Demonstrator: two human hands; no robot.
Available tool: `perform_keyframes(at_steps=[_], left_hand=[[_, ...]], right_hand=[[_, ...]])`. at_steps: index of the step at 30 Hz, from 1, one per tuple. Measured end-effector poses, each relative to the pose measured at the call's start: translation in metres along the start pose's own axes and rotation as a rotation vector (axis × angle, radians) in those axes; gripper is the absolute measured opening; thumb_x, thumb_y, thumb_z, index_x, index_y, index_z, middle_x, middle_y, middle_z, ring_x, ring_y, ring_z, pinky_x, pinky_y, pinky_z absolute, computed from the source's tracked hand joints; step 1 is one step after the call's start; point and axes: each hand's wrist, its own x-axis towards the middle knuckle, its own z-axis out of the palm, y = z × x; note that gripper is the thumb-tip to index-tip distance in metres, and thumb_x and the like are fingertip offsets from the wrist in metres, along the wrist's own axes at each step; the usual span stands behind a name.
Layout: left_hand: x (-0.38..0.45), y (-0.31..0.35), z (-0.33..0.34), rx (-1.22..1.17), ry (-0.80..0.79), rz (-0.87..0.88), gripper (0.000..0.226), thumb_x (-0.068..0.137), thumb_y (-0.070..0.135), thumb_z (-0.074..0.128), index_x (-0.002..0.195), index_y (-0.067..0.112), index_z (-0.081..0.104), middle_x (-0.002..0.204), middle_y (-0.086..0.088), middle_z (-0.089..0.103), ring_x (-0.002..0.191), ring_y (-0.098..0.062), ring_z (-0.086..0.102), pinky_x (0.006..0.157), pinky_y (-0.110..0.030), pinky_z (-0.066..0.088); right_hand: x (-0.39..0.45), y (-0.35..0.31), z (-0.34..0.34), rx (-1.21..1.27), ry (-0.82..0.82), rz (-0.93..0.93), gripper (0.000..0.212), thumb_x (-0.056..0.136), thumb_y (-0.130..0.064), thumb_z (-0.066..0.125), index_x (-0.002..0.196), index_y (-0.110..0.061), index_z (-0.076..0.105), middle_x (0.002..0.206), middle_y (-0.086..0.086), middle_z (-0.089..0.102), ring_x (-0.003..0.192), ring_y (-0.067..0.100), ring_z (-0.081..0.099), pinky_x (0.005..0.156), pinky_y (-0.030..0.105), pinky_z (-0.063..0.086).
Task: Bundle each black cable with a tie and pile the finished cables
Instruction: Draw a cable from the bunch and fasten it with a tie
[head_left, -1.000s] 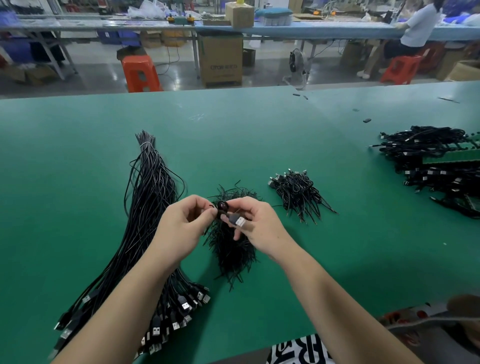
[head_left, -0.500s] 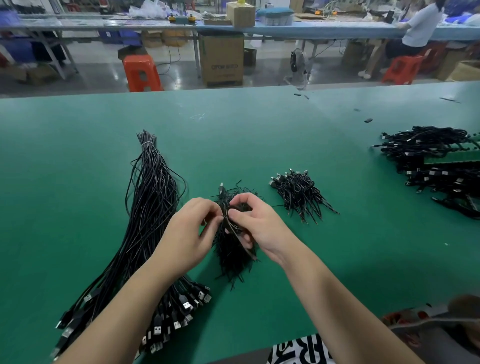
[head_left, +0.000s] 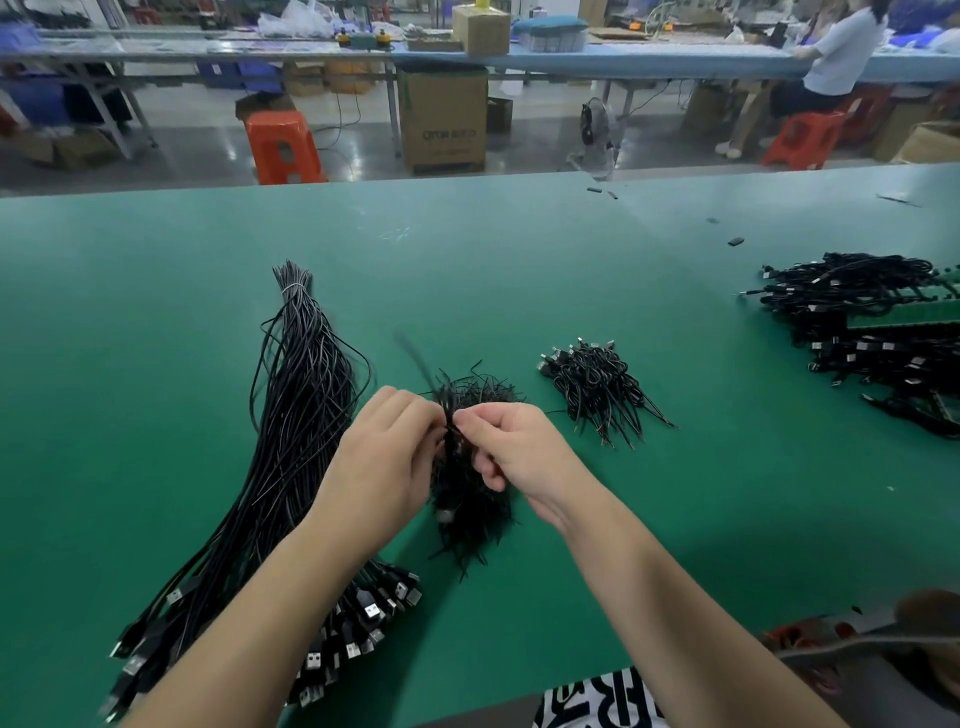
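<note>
Both hands met above the pile of ties (head_left: 470, 499) near the middle of the green worktop (head_left: 156, 291). The left hand (head_left: 382, 467) and the right hand (head_left: 511, 449) each had fingers curled, pinching a folded black cable (head_left: 451, 434) between them, a blurred black end sticking up from the grip. The long unbundled cables (head_left: 291, 415) lay toward the worktop's left edge, the finished bundles (head_left: 597, 387) just right of the ties, and a larger cable heap (head_left: 872, 338) by the right edge.

Matt green table mat (head_left: 519, 270)
</note>
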Motion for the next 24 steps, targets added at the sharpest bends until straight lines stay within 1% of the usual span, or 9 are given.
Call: perform_keyframes(at_steps=[2, 4, 7, 10, 12, 15, 18, 20, 24], left_hand=[[-0.002, -0.001, 0.002, 0.112, -0.018, 0.135, 0.006, 0.090, -0.002, 0.061, 0.089, 0.001, 0.065, 0.084, -0.006, 0.060, 0.077, -0.029, 0.054, 0.072, -0.037, 0.048], [-0.004, 0.001, 0.003, 0.092, -0.026, 0.131, 0.006, 0.091, 0.000, 0.060, 0.090, 0.002, 0.065, 0.085, -0.005, 0.060, 0.078, -0.027, 0.054, 0.074, -0.033, 0.047], [-0.006, 0.002, 0.003, -0.096, -0.007, -0.110, 0.007, 0.094, 0.007, 0.060, 0.090, 0.012, 0.063, 0.085, 0.007, 0.059, 0.079, -0.014, 0.053, 0.072, -0.022, 0.042], [-0.003, -0.004, 0.003, -0.292, -0.024, -0.423, 0.021, 0.093, 0.012, 0.065, 0.081, 0.028, 0.061, 0.070, 0.014, 0.059, 0.064, -0.005, 0.053, 0.059, -0.016, 0.039], [0.000, -0.008, 0.003, -0.460, -0.050, -0.549, 0.023, 0.094, 0.014, 0.065, 0.077, 0.029, 0.062, 0.064, 0.012, 0.057, 0.058, -0.005, 0.048, 0.058, -0.021, 0.039], [0.001, -0.008, 0.003, -0.610, -0.056, -0.604, 0.022, 0.094, 0.011, 0.066, 0.078, 0.026, 0.063, 0.066, 0.006, 0.057, 0.063, -0.012, 0.048, 0.063, -0.031, 0.040], [0.000, -0.001, 0.002, -0.361, -0.008, -0.432, 0.023, 0.092, 0.008, 0.066, 0.079, 0.026, 0.061, 0.068, 0.013, 0.057, 0.064, -0.006, 0.050, 0.061, -0.020, 0.040], [-0.001, 0.002, 0.003, -0.130, 0.022, -0.205, 0.016, 0.090, -0.001, 0.065, 0.086, 0.014, 0.062, 0.079, 0.008, 0.059, 0.075, -0.013, 0.053, 0.068, -0.026, 0.044], [-0.004, -0.006, 0.007, 0.186, -0.022, 0.169, 0.022, 0.080, -0.014, 0.054, 0.088, 0.003, 0.065, 0.085, -0.008, 0.060, 0.076, -0.030, 0.053, 0.071, -0.038, 0.048]], right_hand=[[0.001, -0.001, -0.001, 0.019, 0.034, 0.035, 0.008, 0.098, -0.022, 0.065, 0.094, -0.017, 0.066, 0.055, -0.007, 0.057, 0.044, 0.009, 0.038, 0.038, 0.019, 0.031], [0.002, -0.001, -0.001, -0.008, 0.045, 0.034, 0.004, 0.098, -0.023, 0.065, 0.096, -0.020, 0.067, 0.061, 0.001, 0.066, 0.049, 0.012, 0.040, 0.042, 0.018, 0.033], [0.001, 0.000, 0.000, 0.065, -0.019, -0.021, 0.017, 0.101, -0.015, 0.059, 0.095, -0.022, 0.074, 0.075, 0.008, 0.073, 0.060, 0.016, 0.054, 0.053, 0.020, 0.045], [-0.003, 0.001, -0.004, -0.006, -0.084, -0.114, 0.029, 0.096, -0.001, 0.060, 0.105, -0.025, 0.074, 0.093, 0.004, 0.074, 0.077, 0.014, 0.064, 0.067, 0.023, 0.055], [-0.002, 0.003, -0.005, -0.152, -0.047, -0.178, 0.035, 0.090, -0.001, 0.068, 0.106, -0.031, 0.074, 0.096, 0.004, 0.071, 0.082, 0.011, 0.062, 0.073, 0.025, 0.057], [0.000, 0.002, -0.004, -0.282, 0.065, -0.232, 0.030, 0.089, -0.010, 0.074, 0.097, -0.039, 0.073, 0.100, -0.009, 0.064, 0.073, 0.004, 0.055, 0.066, 0.023, 0.052], [-0.001, 0.002, -0.001, -0.310, 0.077, -0.182, 0.019, 0.096, -0.021, 0.069, 0.087, -0.038, 0.069, 0.075, -0.018, 0.067, 0.051, 0.002, 0.053, 0.055, 0.016, 0.044], [-0.002, 0.004, 0.001, -0.277, 0.060, -0.137, 0.022, 0.100, -0.022, 0.062, 0.081, -0.031, 0.071, 0.062, -0.010, 0.059, 0.047, 0.012, 0.051, 0.053, 0.021, 0.042], [-0.006, 0.002, 0.002, -0.122, -0.052, -0.036, 0.035, 0.104, -0.017, 0.055, 0.075, -0.021, 0.073, 0.069, 0.010, 0.051, 0.053, 0.019, 0.047, 0.054, 0.030, 0.044]])
